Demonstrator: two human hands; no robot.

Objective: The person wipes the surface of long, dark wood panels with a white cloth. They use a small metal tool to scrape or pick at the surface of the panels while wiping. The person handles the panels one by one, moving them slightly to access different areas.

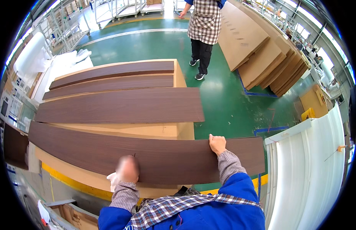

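Note:
A long dark-brown wood-grain panel [172,155] lies across cardboard right before me. My right hand [217,144] is closed over its far edge, right of the middle. My left hand [128,169] is by the near edge, left of the middle, and looks blurred; a crumpled white cloth or paper [112,181] shows beside it. Whether its fingers grip the panel cannot be told. Beyond lies a second wide brown panel [120,106], apart from the near one at the right. Two narrower brown strips [114,83] rest farther back on the cardboard [183,129].
A person [205,26] in a checked apron stands beyond the stack. Cardboard sheets [241,37] lean at the far right. White panels [307,169] stand close on my right. White wrapping material [62,70] lies at the far left. A cardboard box [77,215] is low at the left.

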